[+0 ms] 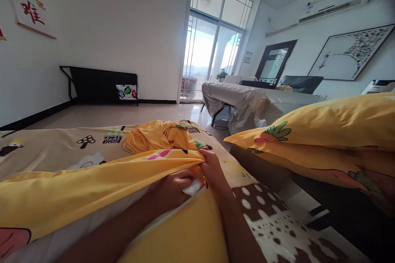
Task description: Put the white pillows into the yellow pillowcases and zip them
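Observation:
A yellow fabric cover [101, 191] with a carrot print stretches across the bed in front of me; I cannot tell whether it is a pillowcase or a duvet cover. My left hand [178, 185] reaches inside its opening, fingers closed on a corner of white filling [194, 188]. Just to the right, my right hand [212, 166] grips the bunched edge of the cover between thumb and fingers. Beyond both hands lies a crumpled heap of yellow cloth [151, 134]. The cover's lower flap hides part of the white filling.
A patterned beige sheet [58, 152] covers the bed. At right, yellow pillows [333, 121] are stacked on a dark surface. Behind them stands a table under plastic sheeting [247, 98]. A black folded frame [98, 86] leans on the far wall, left of a glass door [200, 49].

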A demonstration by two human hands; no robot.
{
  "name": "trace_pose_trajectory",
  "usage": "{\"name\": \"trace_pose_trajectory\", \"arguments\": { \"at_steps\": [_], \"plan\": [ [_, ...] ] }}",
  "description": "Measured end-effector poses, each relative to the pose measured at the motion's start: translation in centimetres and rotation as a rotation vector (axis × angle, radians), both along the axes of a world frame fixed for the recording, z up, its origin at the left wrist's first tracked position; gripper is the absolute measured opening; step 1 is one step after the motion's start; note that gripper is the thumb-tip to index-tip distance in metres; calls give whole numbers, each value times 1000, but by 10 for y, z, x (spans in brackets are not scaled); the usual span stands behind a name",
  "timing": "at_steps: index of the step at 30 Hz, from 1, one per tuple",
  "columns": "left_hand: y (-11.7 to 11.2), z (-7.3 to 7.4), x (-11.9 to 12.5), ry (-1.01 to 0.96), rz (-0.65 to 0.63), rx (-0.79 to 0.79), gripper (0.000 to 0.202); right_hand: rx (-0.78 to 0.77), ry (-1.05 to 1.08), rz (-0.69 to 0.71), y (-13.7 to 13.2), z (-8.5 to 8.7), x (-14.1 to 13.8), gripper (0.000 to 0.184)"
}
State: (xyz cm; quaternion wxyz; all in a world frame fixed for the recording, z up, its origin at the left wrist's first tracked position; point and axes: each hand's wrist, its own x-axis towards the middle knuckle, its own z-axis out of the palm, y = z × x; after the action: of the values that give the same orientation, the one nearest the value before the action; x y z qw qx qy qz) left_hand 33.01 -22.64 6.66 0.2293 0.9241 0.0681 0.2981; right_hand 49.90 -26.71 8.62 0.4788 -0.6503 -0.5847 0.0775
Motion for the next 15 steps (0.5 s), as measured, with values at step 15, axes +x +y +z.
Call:
{"name": "trace_pose_trajectory", "arguments": {
  "at_steps": [15],
  "plan": [
    [6, 3, 12, 137, 142, -359, 29, -11, -44, -54, -9, 10, -7, 31]
  ]
}}
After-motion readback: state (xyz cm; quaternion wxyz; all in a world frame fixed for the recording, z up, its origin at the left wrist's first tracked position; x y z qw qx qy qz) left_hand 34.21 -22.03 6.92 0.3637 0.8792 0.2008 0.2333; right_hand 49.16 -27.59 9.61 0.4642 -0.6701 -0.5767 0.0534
